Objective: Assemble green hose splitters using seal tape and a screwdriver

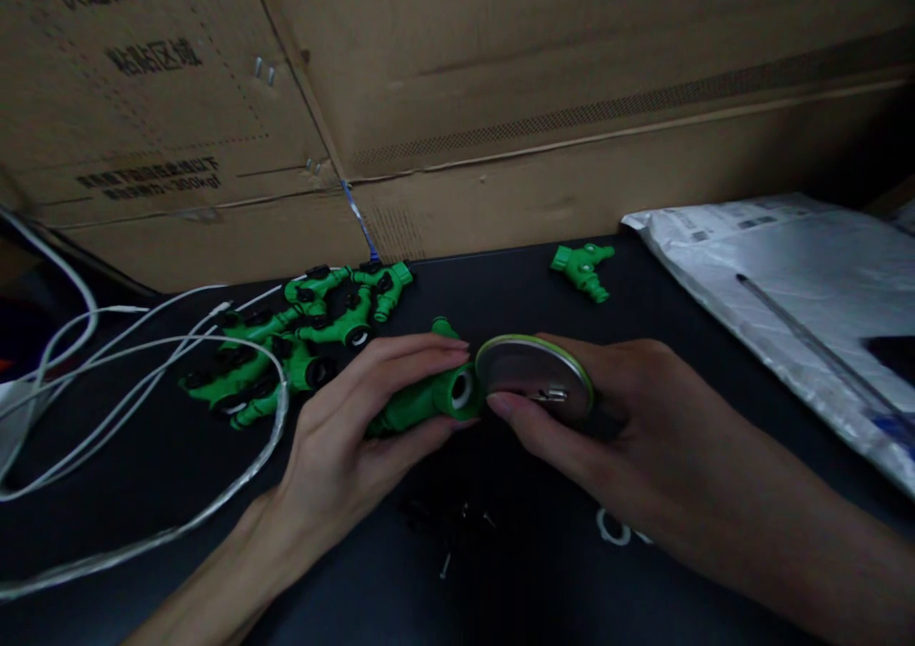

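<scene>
My left hand (350,413) is closed around a green plastic Y-shaped hose splitter (418,400). The splitter's round opening, with a white ring inside, faces right. Between the thumb and fingers of my right hand (621,408) is a round pin-back badge (525,368) with a yellow-green rim. Its metal back and pin face me, and its left edge is close to the splitter's opening; whether they touch I cannot tell. Below my hands lie small black parts and screws (445,565). Partly covered by my right wrist are white rings (613,528).
Several green splitters with black valves (347,324) are piled at the left beside white cables (275,427). Another green splitter (584,270) lies farther back. A pen (807,332) rests on a white plastic mailer (736,274) at right. Cardboard (500,151) stands behind the dark table (493,289).
</scene>
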Demonstrator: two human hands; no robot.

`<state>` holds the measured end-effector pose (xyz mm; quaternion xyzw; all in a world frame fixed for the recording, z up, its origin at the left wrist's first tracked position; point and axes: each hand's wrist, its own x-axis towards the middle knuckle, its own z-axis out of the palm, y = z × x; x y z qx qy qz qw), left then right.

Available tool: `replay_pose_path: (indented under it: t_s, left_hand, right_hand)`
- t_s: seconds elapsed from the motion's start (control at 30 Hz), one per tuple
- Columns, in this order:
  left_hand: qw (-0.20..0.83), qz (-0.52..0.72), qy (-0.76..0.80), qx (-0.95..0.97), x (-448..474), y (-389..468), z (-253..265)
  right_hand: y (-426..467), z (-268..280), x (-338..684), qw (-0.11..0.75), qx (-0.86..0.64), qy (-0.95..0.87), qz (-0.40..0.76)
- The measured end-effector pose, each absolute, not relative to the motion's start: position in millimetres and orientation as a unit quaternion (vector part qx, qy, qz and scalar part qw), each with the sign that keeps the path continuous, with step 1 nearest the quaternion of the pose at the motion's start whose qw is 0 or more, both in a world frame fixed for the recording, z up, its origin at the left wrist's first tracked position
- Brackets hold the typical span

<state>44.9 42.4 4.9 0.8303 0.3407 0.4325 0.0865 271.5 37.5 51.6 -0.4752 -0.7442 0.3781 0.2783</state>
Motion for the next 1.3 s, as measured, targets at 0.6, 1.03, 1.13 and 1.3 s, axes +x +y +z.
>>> replay_pose_path:
  t_s: [0.6,1.03,1.13,1.3]
  left_hand:
    - [0.134,0.474,0.327,0.806,46,40,-2]
    - [0.196,0.485,0.355,0.775,51,38,-5]
    - [0.201,0.485,0.348,0.777,51,39,-6]
    - [0.209,0.479,0.331,0.786,50,41,-5]
  right_hand:
    - [33,51,267,0.314,-0.463,-0.76,0.33]
    - [37,53,271,0.337,-0.437,-0.76,0.344]
    - [37,53,271,0.342,-0.431,-0.769,0.325]
    - [37,57,271,0.333,-0.423,-0.786,0.302]
